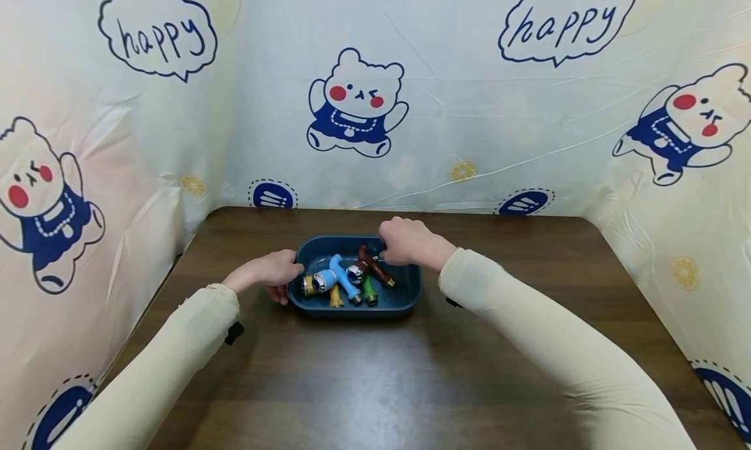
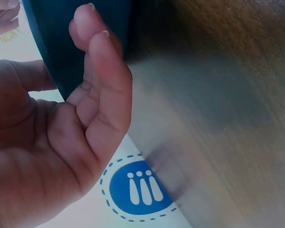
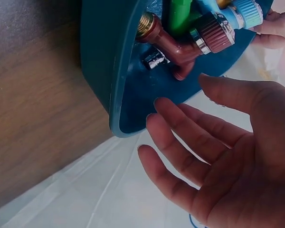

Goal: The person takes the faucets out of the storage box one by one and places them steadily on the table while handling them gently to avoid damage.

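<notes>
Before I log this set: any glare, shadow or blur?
Head: pale glare on the table near the bottom edge, soft shadow in front of the tray; left wrist: table grain smeared and hazy, left hand crisper; right wrist: right hand mostly shaded, small bright glints on the brown tap.

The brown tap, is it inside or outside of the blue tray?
Inside: the head view shows the brown tap within the walls of the blue tray.
</notes>
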Tool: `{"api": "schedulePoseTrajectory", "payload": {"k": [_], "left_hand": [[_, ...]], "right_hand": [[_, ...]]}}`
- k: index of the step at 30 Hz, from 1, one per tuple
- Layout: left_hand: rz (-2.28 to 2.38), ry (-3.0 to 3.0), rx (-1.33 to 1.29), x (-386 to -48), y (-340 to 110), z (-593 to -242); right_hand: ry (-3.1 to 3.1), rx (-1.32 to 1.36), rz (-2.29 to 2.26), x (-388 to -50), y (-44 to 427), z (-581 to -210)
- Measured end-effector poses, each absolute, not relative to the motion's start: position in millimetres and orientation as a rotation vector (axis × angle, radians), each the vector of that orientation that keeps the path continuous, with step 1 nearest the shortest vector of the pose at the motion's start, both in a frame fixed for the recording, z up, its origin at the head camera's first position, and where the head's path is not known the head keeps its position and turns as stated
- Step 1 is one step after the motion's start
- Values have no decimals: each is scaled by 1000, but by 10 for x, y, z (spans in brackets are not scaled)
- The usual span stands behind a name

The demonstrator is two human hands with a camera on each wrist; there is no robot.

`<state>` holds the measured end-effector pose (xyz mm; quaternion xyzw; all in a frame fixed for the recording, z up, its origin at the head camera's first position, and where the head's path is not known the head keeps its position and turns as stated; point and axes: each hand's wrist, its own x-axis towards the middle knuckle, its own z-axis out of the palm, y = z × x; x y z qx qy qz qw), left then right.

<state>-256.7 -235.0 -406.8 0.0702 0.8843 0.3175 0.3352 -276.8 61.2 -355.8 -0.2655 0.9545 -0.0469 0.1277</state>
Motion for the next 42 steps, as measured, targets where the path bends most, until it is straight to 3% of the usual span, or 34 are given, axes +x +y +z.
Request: {"api": "schedulePoseTrajectory", "payload": {"k": [7,11,19,24,26,28,35,39,42], "left_hand": [[995,2164,116,-3285,-2902,-5157],[1043,2109,105,-3428,-3021,-5372],[978,2168,199,-3096,-2849,-5037],[1083,2090,122,-3270,-2973,-5260],[1045,2115,158,-3213,-2929,-5166],[985,2166,180,-3018,-2767,-4855],[1019,2148,164,-3159,-2873,-5060],[905,2217,228,-2967,-2694,-4772],[962,2184,170,-3025,-2737,-4872]], "right_hand": [[2733,-764,-176,-2803,594,-3599],[2711,-747,-199,-2835,588,-3599],[2667,-719,-226,-2895,578,-3613],[2650,-719,-249,-2923,564,-3622],[2642,-723,-262,-2928,558,-3619],[2636,-727,-259,-2936,545,-3614],[2615,-708,-213,-2981,479,-3654],[2593,-686,-192,-2986,448,-3704],[2577,-676,-187,-2975,421,-3722]]}}
